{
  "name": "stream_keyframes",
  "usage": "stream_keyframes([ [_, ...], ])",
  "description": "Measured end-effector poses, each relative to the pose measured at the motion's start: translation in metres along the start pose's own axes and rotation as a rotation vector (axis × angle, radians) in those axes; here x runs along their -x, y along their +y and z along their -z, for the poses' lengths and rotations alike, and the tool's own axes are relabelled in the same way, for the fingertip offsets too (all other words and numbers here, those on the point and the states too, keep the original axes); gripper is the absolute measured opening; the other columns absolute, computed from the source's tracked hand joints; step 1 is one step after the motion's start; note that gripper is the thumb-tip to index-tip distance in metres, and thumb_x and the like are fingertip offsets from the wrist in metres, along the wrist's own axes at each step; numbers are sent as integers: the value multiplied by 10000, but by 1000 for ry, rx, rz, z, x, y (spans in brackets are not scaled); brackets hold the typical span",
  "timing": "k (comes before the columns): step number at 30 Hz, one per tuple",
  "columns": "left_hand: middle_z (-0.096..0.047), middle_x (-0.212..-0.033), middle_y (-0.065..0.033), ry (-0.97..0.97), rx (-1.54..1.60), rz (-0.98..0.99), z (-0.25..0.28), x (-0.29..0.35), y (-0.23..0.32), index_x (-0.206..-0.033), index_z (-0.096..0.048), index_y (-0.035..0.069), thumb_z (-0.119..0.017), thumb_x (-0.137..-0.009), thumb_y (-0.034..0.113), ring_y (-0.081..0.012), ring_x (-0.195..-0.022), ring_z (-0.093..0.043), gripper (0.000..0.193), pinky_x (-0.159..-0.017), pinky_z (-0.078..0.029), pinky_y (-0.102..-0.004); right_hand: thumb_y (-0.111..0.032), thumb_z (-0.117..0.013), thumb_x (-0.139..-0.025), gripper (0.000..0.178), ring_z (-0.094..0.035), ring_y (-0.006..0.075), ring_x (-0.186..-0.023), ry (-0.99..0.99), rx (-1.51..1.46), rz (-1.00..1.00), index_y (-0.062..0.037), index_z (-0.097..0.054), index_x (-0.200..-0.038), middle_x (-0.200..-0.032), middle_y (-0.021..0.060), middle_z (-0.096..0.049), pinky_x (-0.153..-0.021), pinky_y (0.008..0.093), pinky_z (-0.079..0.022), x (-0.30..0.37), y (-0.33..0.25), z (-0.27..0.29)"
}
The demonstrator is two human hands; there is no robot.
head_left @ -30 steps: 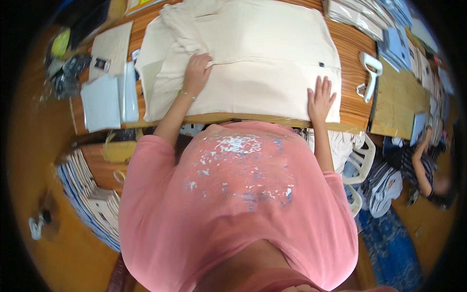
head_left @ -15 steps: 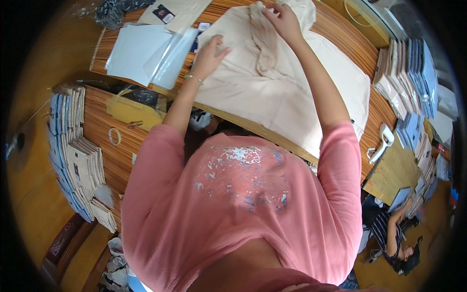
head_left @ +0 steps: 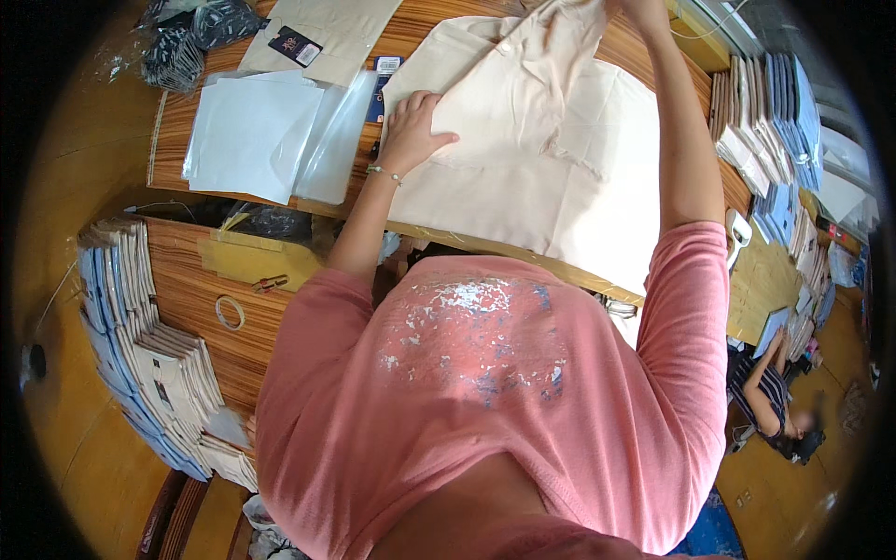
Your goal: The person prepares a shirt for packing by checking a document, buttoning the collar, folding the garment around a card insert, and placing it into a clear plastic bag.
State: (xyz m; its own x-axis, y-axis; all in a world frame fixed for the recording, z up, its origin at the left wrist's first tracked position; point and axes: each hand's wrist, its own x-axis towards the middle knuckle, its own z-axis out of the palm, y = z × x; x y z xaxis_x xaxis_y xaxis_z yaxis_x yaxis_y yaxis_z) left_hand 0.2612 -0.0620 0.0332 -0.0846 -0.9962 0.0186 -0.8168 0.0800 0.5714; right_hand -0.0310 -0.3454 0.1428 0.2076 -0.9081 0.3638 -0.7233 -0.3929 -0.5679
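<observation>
A cream shirt (head_left: 504,177) is spread over the wood-grain table (head_left: 411,42), its near edge reaching the table's front edge. My left hand (head_left: 417,131) lies on the shirt's left side, thumb apart from the fingers, holding nothing. At the top edge of the view, my right hand (head_left: 639,11) is partly cut off. It is closed on a gathered part of the shirt, drawn out toward the far right. Folds run from that hand down across the cloth. The right fingertips are hidden.
Clear plastic sleeves with white sheets (head_left: 252,131) lie left of the shirt, near a tagged beige garment (head_left: 341,42). Stacks of packed shirts (head_left: 168,373) stand at left, others (head_left: 770,121) at right. A tape roll (head_left: 230,313) rests at left. Another person (head_left: 770,392) works at far right.
My right hand has moved right and farther away, pulling the gathered part of the shirt with it. My left hand has settled flatter on the cloth. The whole view has shifted slightly.
</observation>
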Motion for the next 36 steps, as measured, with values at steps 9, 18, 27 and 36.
stream_keyframes([
  [9,-505,-1192,-104,285,-137,-97,10,2,42,-1053,-566,46,-659,-779,187,-289,-1072,-492,322,-870,-407,-422,-106,-606,-843,161,-591,122,-758,-168,-422,-31,-4,-640,-963,-892,70,-634,-677,236,-462,102,-45,116],
  [18,-520,-1195,-156,-188,1649,765,-42,87,55,-1200,-434,-9,-427,-924,425,-259,-1107,-516,515,-972,-402,-382,14,-632,-792,88,-549,138,-963,-230,-710,-348,12,-662,-874,-1067,72,-581,-796,231,-441,353,-44,177],
  [27,-519,-1177,-145,431,1499,865,-47,100,50,-1150,-443,12,-466,-912,269,-300,-1095,-517,352,-934,-416,-478,105,-535,-790,239,-549,85,-892,-67,-618,-681,4,-613,-992,-994,32,-603,-769,213,-439,447,25,152],
  [36,-490,-1199,-151,379,1476,848,-33,111,35,-1163,-431,-2,-456,-925,192,-301,-1123,-483,308,-957,-402,-478,50,-580,-749,244,-472,69,-641,-194,-446,-704,-37,-637,-970,-812,16,-598,-599,209,-422,471,50,141],
])
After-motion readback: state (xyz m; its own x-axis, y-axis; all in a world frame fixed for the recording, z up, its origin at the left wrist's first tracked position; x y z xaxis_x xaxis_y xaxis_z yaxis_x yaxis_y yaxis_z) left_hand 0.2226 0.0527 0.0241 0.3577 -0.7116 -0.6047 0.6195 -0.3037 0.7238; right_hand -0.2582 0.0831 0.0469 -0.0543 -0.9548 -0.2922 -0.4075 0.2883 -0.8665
